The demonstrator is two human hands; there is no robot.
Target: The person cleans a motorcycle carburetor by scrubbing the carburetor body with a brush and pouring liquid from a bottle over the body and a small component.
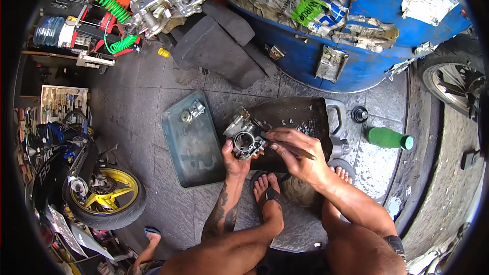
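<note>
My left hand [236, 161] is closed around a metal carburetor [243, 133], holding it up over the gap between two trays. One round bore of the carburetor faces me. In my right hand [300, 154] is a brush with a slim brown handle [294, 148], pinched between thumb and fingers. The brush's tip is against or very near the carburetor's right side; my fingers partly hide it. Below my right hand is a black cut-open jug [275, 108] with several small parts inside. To the left, a blue-grey tray [170, 148] contains small metal parts [194, 110].
A green bottle [386, 137] and a black round piece [359, 114] are at right. Beyond stand a blue drum [305, 66] and black blocks [214, 46]. A larger metal engine part [162, 5] is upper left, a yellow-wheeled motorcycle [104, 196] left. Another person's foot [152, 233] shows.
</note>
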